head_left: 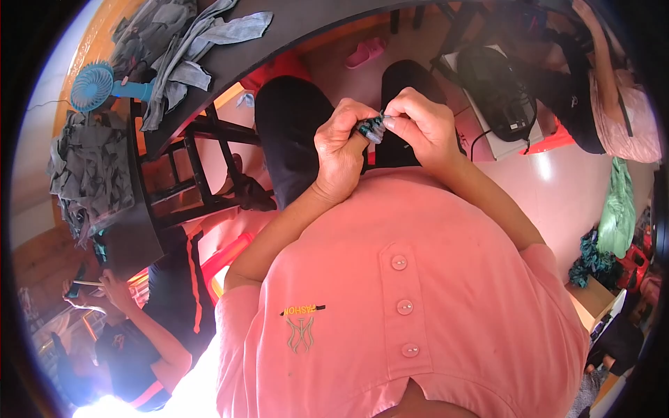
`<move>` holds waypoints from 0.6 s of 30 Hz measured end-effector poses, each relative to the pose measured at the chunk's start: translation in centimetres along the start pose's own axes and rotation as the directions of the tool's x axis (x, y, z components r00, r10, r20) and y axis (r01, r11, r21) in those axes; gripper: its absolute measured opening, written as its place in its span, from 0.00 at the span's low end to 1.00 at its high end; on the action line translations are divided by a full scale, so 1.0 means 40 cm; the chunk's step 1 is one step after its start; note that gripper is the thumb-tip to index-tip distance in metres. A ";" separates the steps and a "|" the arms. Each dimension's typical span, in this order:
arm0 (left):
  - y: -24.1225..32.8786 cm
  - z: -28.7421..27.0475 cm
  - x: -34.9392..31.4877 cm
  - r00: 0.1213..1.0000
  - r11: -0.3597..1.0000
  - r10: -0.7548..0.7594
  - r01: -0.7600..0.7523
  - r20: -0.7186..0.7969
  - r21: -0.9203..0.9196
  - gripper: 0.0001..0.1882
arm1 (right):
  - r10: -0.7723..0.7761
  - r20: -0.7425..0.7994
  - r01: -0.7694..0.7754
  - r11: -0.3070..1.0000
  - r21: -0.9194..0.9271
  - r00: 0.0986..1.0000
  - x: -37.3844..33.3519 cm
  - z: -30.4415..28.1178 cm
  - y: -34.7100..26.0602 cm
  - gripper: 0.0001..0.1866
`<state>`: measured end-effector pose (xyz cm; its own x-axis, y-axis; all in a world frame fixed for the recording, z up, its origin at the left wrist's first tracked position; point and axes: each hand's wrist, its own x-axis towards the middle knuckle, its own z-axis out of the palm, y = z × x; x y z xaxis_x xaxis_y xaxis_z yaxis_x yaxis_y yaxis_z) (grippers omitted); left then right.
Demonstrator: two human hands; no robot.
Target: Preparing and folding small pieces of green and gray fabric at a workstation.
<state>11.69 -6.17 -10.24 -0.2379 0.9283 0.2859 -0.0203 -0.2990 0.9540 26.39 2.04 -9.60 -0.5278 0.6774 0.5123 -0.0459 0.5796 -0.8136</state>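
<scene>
Above my dark-trousered knees (pixel 296 129), a small teal-and-grey bundle (pixel 371 129) sits in my left hand (pixel 339 150), thumb and fingers curled closed round it, probably to steady it. My right hand (pixel 426 131) pinches thumb and fingertip together at its right edge, seemingly on the bundle. Holding it beyond my pink shirt (pixel 341 258) likely keeps it in sight. Grey cloth strips (pixel 94 167) and a blue fan (pixel 93 86) lie well leftward; a black bag (pixel 495 90) sits rightward, apart from my hands.

Pink short-sleeved shirt (pixel 355 279) with buttoned placket (pixel 404 327), one word in yellow capital lettering (pixel 300 311) on its chest, upside down, dark bars (pixel 320 307) at both ends, looped tan emblem (pixel 301 335) beside it.
</scene>
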 end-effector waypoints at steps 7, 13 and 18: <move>0.007 0.008 -0.003 0.998 0.999 -0.026 0.024 -0.054 -0.024 0.17 | 0.289 0.083 -0.301 0.929 0.218 0.954 0.010 -0.015 -0.021 0.03; 0.008 0.004 -0.002 1.000 1.000 -0.006 0.006 -0.024 -0.009 0.15 | 0.459 0.145 -0.481 0.818 0.317 0.876 0.014 -0.021 -0.014 0.03; 0.003 0.000 0.002 0.981 0.977 -0.190 0.186 -0.034 -0.103 0.15 | 0.519 0.241 -0.570 0.707 0.419 0.820 0.015 -0.023 0.020 0.07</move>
<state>11.66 -6.13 -10.12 -0.2622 0.9602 0.0964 -0.1644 -0.1428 0.9760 26.81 3.33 -9.70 -0.6612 0.7472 -0.0680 -0.0872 -0.1665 -0.9822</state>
